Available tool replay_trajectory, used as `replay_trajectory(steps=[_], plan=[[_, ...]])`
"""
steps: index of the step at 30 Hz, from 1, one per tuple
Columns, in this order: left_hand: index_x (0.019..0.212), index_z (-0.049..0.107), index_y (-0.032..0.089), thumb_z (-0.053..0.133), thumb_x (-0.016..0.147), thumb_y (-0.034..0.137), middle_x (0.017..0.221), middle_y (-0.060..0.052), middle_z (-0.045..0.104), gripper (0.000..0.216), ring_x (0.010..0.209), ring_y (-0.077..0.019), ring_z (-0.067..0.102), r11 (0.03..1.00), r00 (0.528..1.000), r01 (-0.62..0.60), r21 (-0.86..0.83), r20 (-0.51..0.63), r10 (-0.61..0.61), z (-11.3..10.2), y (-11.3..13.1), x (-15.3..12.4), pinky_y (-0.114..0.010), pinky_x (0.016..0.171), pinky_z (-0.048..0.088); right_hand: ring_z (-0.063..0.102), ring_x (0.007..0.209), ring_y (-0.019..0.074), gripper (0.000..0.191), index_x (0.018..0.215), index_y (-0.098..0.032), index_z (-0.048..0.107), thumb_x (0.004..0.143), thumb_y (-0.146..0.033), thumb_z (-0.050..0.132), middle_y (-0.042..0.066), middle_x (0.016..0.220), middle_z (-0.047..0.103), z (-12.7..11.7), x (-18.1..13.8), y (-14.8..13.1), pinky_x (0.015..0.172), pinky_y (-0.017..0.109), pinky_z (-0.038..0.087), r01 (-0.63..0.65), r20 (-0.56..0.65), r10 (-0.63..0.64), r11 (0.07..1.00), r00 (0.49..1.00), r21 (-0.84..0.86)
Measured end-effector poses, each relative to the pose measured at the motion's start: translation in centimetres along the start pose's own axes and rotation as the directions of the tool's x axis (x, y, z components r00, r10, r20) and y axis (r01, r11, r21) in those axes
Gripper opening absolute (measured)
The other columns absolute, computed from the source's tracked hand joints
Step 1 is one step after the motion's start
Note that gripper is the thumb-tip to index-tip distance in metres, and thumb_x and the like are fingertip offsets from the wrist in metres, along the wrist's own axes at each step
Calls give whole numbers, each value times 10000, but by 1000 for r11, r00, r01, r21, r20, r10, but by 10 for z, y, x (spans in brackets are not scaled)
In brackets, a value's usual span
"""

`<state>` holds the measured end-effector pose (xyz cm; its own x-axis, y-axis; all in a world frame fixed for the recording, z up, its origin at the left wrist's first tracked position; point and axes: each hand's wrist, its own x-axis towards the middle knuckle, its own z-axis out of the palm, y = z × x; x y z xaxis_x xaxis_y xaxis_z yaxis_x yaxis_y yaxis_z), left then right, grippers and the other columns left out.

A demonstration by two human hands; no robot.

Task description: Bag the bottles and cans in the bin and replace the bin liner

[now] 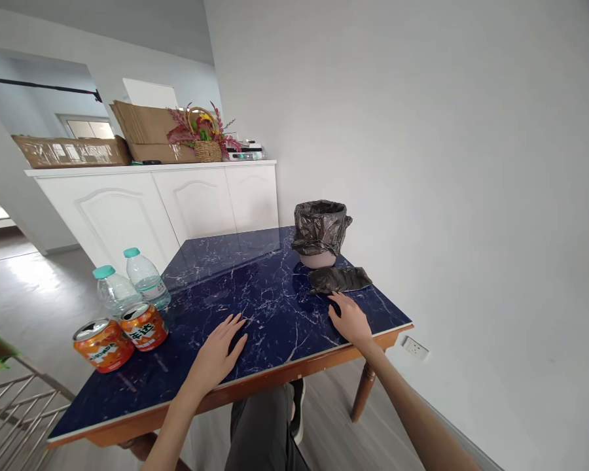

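Note:
My left hand [218,350] rests on the dark blue marbled table [260,288], fingers stretched out and holding nothing. My right hand [349,318] lies near the right side, its fingers loosely spread just in front of a folded black plastic bag [341,279]. Whether the fingertips touch that bag I cannot tell. Behind it stands a small pinkish bin [318,260] lined with a black bag [320,226] folded over its rim. Left of my left hand are two orange soda cans [103,345] [144,326] and two clear bottles with teal caps [115,291] [147,278].
A white cabinet [122,203] stands beyond the table, bearing cardboard boxes [73,152] and a wicker flower basket [207,152]. A bare wall [446,196] runs along the right, with a socket [415,348] low down. A metal rack [14,412] is at lower left.

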<state>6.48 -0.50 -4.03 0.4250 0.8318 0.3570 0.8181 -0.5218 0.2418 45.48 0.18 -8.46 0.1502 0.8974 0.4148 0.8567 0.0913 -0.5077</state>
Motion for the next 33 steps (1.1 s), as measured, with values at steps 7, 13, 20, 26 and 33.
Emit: replay_trajectory(steps=[7, 13, 20, 26, 33], plan=[[1491, 606, 249, 425, 1085, 541, 1616, -56, 543, 532, 1556, -282, 428, 1000, 1000, 10, -12, 8, -10, 0, 0, -2, -511, 1277, 384, 547, 1455, 277, 416, 1367, -207, 704, 1012, -276, 499, 103, 1485, 661, 2, 0, 1, 1223, 457, 441, -1, -11, 1, 1000, 1000, -2], [1464, 630, 262, 441, 1078, 546, 1596, -48, 568, 515, 1556, -282, 427, 999, 1000, 17, -28, 3, -17, 1, -1, -2, -506, 1268, 404, 557, 1447, 272, 408, 1360, -220, 708, 1014, -273, 498, 92, 1484, 664, 1, -1, 1, 1224, 451, 439, 3, -12, -3, 1000, 1000, -4], [1481, 615, 254, 427, 1084, 546, 1607, -51, 553, 528, 1559, -282, 421, 999, 1000, 20, -28, 20, -19, -1, 1, -3, -514, 1268, 402, 549, 1455, 288, 415, 1370, -207, 704, 1013, -272, 504, 109, 1484, 662, 2, -1, 1, 1206, 479, 464, 0, -11, 0, 1000, 1000, -3], [1478, 615, 243, 417, 1086, 542, 1602, -56, 560, 532, 1556, -279, 428, 999, 1000, 20, -25, 20, -19, 0, 0, -3, -512, 1279, 385, 548, 1457, 282, 407, 1366, -214, 706, 1016, -274, 506, 95, 1499, 653, 1, -2, 1, 1219, 471, 451, -2, -6, 2, 1000, 1000, -6], [1468, 626, 231, 419, 1085, 527, 1594, -66, 568, 526, 1549, -281, 439, 1000, 1000, 10, -25, 17, -10, 0, 1, -3, -510, 1280, 383, 550, 1456, 278, 401, 1354, -211, 711, 1016, -275, 505, 103, 1482, 665, 1, -2, 0, 1220, 466, 448, -11, -10, 11, 1000, 1000, -6]])
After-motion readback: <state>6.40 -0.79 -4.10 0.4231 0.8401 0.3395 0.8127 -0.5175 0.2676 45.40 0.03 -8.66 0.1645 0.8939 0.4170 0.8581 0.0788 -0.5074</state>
